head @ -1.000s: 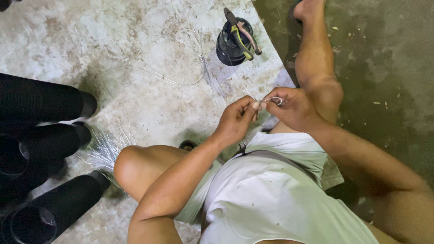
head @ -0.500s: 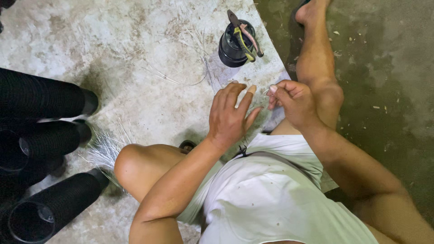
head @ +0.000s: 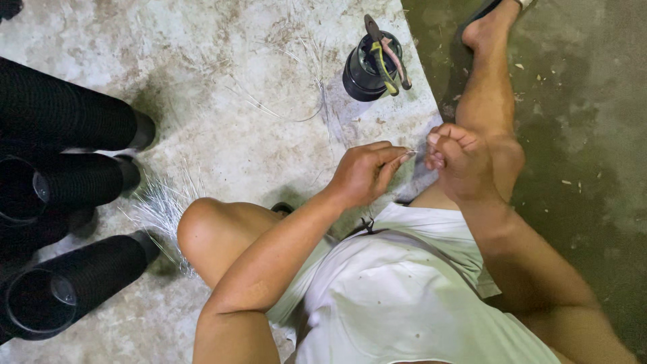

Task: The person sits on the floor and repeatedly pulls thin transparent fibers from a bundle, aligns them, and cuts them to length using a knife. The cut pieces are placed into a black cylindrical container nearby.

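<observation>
Both hands meet over the knee: the left hand (head: 364,174) pinches a thin wire (head: 412,154) at its fingertips, the right hand (head: 458,158) clenched on its other end, holding it taut. Pliers (head: 385,54) rest in a black cup (head: 367,67) beyond them, within reach.

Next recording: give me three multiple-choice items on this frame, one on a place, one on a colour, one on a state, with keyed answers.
1. Where do the pliers with pink and yellow handles rest?
A. across the small black plastic pot
B. on the person's knee
C. inside a black pot stack

2. What colour are the long stacks of nested plastic pots?
A. white
B. black
C. green

3. How do the left hand and right hand stand?
A. flat on the floor
B. one raised overhead
C. close together, pinching a thin wire

Answers: 1 A, handles cross its rim; 2 B, all dark; 3 C, fingertips nearly meet.
</observation>
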